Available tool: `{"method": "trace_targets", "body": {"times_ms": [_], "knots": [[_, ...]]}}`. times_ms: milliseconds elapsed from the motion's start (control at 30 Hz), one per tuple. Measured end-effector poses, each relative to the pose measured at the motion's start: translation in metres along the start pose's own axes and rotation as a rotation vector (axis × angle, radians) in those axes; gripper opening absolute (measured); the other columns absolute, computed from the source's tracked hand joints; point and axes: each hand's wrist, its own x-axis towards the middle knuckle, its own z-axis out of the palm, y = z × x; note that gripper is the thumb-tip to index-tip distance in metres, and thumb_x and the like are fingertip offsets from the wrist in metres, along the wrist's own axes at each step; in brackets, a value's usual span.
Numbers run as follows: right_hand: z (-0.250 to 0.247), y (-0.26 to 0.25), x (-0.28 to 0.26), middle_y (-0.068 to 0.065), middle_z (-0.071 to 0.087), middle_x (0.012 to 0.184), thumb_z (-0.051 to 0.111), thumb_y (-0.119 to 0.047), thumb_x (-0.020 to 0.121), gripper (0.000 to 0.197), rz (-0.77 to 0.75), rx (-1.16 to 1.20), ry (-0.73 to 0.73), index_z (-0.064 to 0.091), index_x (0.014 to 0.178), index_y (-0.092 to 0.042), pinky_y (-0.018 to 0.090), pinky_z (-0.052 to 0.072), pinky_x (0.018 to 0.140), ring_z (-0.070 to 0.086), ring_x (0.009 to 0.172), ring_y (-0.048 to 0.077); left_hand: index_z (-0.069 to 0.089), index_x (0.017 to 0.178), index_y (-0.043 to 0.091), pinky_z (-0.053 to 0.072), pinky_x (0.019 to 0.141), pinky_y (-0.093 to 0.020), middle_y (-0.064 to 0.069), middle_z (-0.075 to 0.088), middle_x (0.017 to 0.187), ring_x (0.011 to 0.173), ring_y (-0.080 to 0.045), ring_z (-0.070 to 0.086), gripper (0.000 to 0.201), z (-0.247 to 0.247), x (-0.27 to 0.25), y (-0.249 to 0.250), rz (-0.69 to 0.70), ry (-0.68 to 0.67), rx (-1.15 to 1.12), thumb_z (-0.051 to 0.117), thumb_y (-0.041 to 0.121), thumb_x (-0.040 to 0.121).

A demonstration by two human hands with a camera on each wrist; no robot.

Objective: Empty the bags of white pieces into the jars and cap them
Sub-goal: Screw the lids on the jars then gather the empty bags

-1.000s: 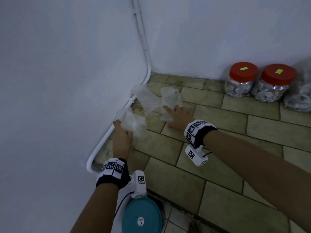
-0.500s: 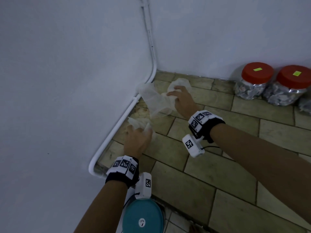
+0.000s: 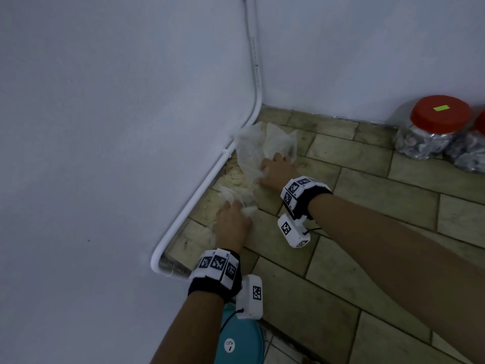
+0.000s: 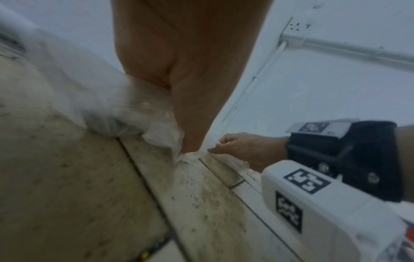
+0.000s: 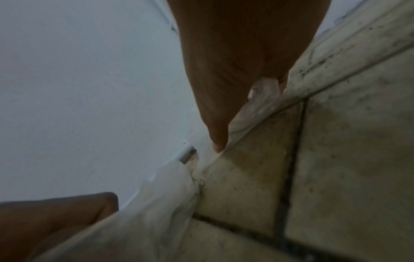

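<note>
Empty clear plastic bags [image 3: 265, 143] lie crumpled in the corner of the tiled floor. My right hand [image 3: 275, 169] grips their near edge, and in the right wrist view a fold of plastic [image 5: 262, 92] is pinched under its fingers. Closer to me, my left hand [image 3: 232, 224] clutches another crumpled bag [image 3: 236, 198], which the left wrist view shows bunched under the palm [image 4: 125, 120]. The two hands are about a hand's width apart. A jar [image 3: 430, 132] with a red lid, filled with white pieces, stands at the back wall on the right.
A second filled jar [image 3: 469, 156] shows partly at the right edge. A white pipe [image 3: 204, 187] runs along the left wall's foot and up the corner. A teal round object [image 3: 238, 342] sits below my left wrist. Tiled floor [image 3: 367, 232] spreads to the right.
My right hand has gathered the far bags and drawn them back toward my left hand. The left hand has bunched up its own bag and stayed near the pipe.
</note>
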Motion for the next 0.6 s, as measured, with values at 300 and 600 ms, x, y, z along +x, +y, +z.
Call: {"method": "trace_targets", "body": {"times_ms": [300,600], "knots": [[0.002,0.027,-0.012,0.008,0.037,0.098,0.055,-0.001,0.077,0.015,-0.003,0.443,0.34,0.043,0.082,-0.007,0.031,0.035,0.064,0.043,0.072,0.022,0.051,0.117,0.004,0.048,0.09,-0.045,-0.018,0.056,0.119,0.11,-0.035,0.054,0.031,0.005,0.007,0.0,0.008,0.008,0.015,0.056,0.016,0.089],[-0.004,0.048,-0.032,0.017,0.037,0.145,0.043,-0.021,0.089,0.052,-0.367,-0.064,0.062,0.038,0.141,-0.021,0.055,0.041,0.098,0.045,0.123,0.042,0.047,0.119,0.002,0.045,0.094,-0.055,-0.021,0.05,0.125,0.115,-0.039,0.049,0.029,0.008,0.007,0.008,-0.042,0.021,0.051,0.044,0.009,0.091]]}}
